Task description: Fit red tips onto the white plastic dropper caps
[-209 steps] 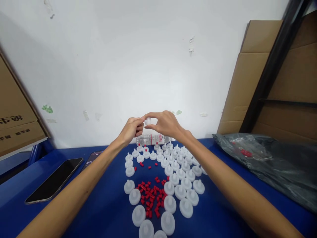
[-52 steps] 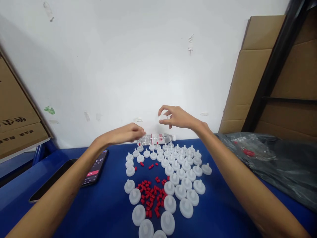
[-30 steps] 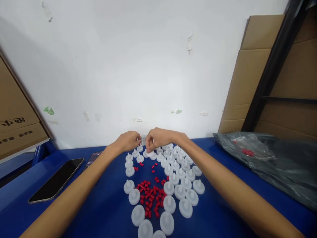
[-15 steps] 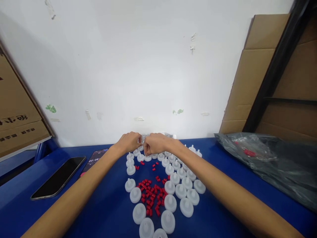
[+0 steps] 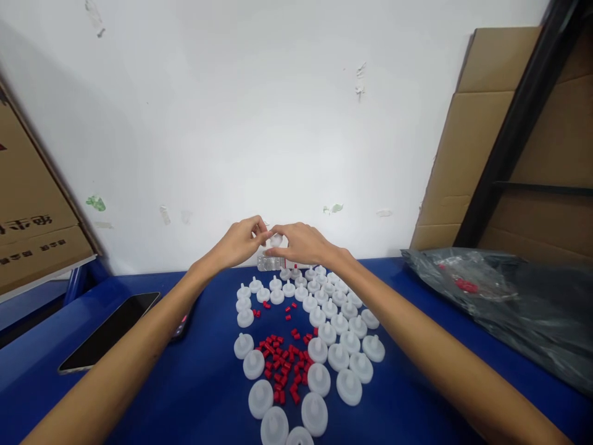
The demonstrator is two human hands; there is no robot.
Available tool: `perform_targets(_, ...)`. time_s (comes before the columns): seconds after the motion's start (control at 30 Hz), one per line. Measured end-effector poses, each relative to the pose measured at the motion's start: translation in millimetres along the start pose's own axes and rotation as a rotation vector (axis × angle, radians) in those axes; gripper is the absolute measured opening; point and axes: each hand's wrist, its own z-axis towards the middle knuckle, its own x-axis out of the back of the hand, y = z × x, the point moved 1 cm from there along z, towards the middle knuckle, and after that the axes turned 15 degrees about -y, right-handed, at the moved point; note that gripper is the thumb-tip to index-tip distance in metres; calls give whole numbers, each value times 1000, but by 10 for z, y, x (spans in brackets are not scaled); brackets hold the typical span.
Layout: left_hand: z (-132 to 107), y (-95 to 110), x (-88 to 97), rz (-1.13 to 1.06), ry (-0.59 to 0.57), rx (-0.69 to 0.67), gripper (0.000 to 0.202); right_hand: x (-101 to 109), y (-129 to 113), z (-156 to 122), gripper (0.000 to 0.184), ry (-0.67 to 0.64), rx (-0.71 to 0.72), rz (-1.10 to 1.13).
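Observation:
Both my hands are raised above the far end of the blue table. My right hand pinches a small white plastic cap between thumb and fingers. My left hand meets it from the left, its fingertips pinched at the same cap; whether it holds a red piece is hidden. Below, several white caps lie in rows on the table around a pile of small red plugs.
A clear water bottle lies against the white wall behind the caps. A dark phone rests at the left, a second one mostly hidden under my left forearm. Cardboard boxes stand left, and a grey plastic bag lies right.
Half a second ago both hands were down at the far row of caps. They have lifted together, the right one now holding a white cap in the air.

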Motion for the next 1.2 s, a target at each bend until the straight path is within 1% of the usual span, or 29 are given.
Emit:
perform_targets(0.1,-39,94,34,-55,83,-38,28,65,-11,-11,31,35,29,23)
perform_targets(0.2,-87,167,-4,-80,94,-61,29,151,11,-51,25,16,82,56)
perform_targets(0.3,-98,234,-74,-145,71,-105,31,220,59,-109,23,-40,134,96)
perform_targets(0.4,-55,270,-124,-283,36,-132,36,228,127,-138,27,-89,158,132)
perform_targets(0.47,-17,263,-115,-392,7,-131,37,199,194,-125,28,-78,138,129)
perform_targets(0.53,1,237,-61,-480,-36,-128,35,158,283,-98,28,-32,81,107)
perform_targets(0.6,-13,211,13,-529,-116,-131,34,111,371,-71,27,12,18,90)
perform_targets(0.63,-32,204,43,-537,-176,-131,34,87,405,-61,27,28,-2,88)
perform_targets(0.7,-84,210,62,-515,-344,-122,34,34,441,-44,27,48,-14,100)
perform_targets(0.73,-112,221,46,-487,-438,-109,32,4,441,-35,29,53,-10,110)
perform_targets(0.8,-156,250,-24,-410,-606,-66,20,-68,413,-7,28,48,6,129)
perform_targets(0.87,-168,272,-104,-329,-703,-11,9,-148,367,32,21,33,27,144)
perform_targets(0.9,-162,274,-132,-292,-716,15,12,-186,345,54,18,30,35,149)
perform_targets(0.97,-134,260,-147,-220,-669,63,23,-244,310,94,15,33,46,156)
perform_targets(1.03,-102,227,-114,-141,-544,118,31,-267,292,121,14,46,54,165)
perform_targets(1.13,-83,195,-50,-39,-335,188,40,-240,277,125,12,55,84,197)
perform_targets(1.2,-90,213,-39,7,-244,199,41,-206,258,113,10,39,117,224)
